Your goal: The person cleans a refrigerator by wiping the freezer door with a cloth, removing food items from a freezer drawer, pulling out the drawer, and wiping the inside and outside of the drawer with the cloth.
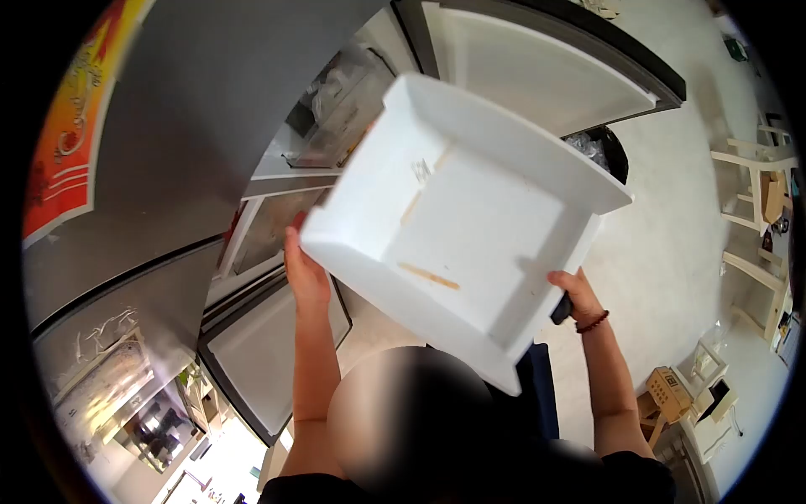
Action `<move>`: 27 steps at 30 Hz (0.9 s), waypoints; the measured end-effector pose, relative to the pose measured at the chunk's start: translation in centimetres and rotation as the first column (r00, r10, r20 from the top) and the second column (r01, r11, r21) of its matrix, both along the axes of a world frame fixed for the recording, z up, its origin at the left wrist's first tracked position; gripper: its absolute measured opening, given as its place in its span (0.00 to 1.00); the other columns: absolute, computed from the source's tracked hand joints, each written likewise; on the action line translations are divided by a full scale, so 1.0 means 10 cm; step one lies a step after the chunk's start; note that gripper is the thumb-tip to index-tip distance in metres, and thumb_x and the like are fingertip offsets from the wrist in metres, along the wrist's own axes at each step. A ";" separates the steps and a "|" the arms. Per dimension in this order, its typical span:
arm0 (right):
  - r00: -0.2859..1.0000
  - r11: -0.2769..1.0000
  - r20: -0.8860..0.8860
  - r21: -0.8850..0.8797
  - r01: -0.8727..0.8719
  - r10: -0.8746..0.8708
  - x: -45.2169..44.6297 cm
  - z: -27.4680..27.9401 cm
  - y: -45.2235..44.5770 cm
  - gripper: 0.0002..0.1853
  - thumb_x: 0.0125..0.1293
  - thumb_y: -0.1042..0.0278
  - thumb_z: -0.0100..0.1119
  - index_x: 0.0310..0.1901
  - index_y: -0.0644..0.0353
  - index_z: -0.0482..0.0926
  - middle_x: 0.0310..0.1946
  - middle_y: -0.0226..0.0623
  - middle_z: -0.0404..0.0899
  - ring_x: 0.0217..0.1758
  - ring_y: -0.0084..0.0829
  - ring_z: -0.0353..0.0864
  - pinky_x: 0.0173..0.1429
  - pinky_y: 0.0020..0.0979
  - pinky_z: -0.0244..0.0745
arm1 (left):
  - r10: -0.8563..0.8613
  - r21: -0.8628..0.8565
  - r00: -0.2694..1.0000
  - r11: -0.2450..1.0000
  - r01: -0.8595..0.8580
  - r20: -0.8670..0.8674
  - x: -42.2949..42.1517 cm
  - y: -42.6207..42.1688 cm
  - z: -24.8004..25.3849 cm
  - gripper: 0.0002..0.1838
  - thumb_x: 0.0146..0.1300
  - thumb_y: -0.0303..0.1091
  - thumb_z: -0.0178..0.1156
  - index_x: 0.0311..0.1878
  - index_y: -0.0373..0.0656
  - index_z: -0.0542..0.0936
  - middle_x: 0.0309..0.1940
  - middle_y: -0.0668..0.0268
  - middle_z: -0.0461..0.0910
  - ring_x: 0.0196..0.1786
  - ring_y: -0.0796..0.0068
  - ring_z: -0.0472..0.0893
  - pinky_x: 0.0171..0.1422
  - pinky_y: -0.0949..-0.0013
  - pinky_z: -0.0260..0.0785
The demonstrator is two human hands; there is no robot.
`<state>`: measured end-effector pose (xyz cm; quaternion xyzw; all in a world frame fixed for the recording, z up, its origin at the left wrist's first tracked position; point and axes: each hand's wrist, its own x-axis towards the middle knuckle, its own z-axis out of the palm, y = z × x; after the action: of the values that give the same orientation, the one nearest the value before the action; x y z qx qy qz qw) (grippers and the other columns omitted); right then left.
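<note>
White plastic drawer: two-handed hold, residue on inner floor

A deep, open, white drawer of apparently rigid plastic point(478, 227) is hanging in the air before an open grey refrigerator point(185, 126), its interior facing the wearer. The left hand point(307, 273) is holding the left corner; its fingers are partly passing out of sight behind the wall. The right hand point(579, 294) is gripping the right edge, thumb lying over the rim, remaining fingers hidden. A small black object point(561, 310) is showing beside that hand; whether it is being held cannot be told.

Brown streaks point(429, 276) are marking the floor.

Assessment: the drawer is probably handling as light but bulky, stiff, smooth, slippery if wet, and liable to crack if knocked. Opposite rims are offering the soundest hold.
</note>
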<state>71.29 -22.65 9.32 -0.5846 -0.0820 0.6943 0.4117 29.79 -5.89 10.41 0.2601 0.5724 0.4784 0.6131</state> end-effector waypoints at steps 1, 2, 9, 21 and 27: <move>0.999 0.999 0.028 -0.011 -0.042 0.042 0.15 -0.05 -0.12 0.39 0.54 0.65 0.63 0.66 0.69 0.60 0.55 0.40 0.72 0.57 0.34 0.73 0.61 0.34 0.72 | -0.112 -0.006 0.988 0.994 0.112 -0.110 -0.06 0.07 -0.05 0.33 0.73 0.59 0.44 0.68 0.42 0.68 0.67 0.58 0.68 0.70 0.63 0.64 0.73 0.59 0.56; 0.998 0.997 0.021 -0.043 -0.065 0.066 0.25 0.03 -0.15 0.40 0.53 0.65 0.63 0.67 0.69 0.59 0.55 0.41 0.72 0.58 0.34 0.73 0.62 0.34 0.72 | -0.300 -0.061 0.954 0.952 0.299 0.001 -0.01 0.16 0.09 0.34 0.71 0.60 0.46 0.70 0.43 0.66 0.68 0.58 0.67 0.71 0.62 0.63 0.74 0.58 0.55; 0.979 0.979 0.007 -0.031 -0.203 0.204 0.54 0.21 -0.29 0.38 0.48 0.63 0.62 0.64 0.70 0.67 0.54 0.42 0.76 0.58 0.34 0.74 0.63 0.35 0.70 | -0.742 -0.557 0.634 0.440 0.705 0.217 0.18 0.30 0.20 0.58 0.48 0.68 0.68 0.76 0.45 0.56 0.71 0.56 0.63 0.72 0.62 0.64 0.70 0.59 0.61; 0.895 0.942 0.301 -0.169 -0.290 0.330 1.18 -0.55 -0.05 0.24 0.64 0.51 0.65 0.43 0.70 0.80 0.31 0.33 0.82 0.31 0.22 0.79 0.36 0.27 0.76 | -0.756 -0.608 0.627 0.411 0.679 0.189 1.23 -0.07 0.71 0.48 0.41 0.28 0.51 0.74 0.49 0.57 0.60 0.64 0.71 0.58 0.70 0.73 0.59 0.68 0.68; 0.817 0.998 0.572 -0.024 -0.063 0.066 2.15 -0.76 -0.31 0.19 0.71 0.53 0.56 0.37 0.65 0.82 0.30 0.30 0.79 0.33 0.20 0.76 0.42 0.24 0.72 | -0.686 -0.573 0.700 0.498 0.651 0.199 1.43 -0.30 0.45 0.50 0.42 0.29 0.53 0.76 0.48 0.52 0.65 0.59 0.66 0.65 0.64 0.69 0.61 0.58 0.71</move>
<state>92.80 -25.73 1.73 -0.7639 -0.2201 0.5003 0.3432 44.10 -8.89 14.93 0.2639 0.5639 -0.0128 0.7824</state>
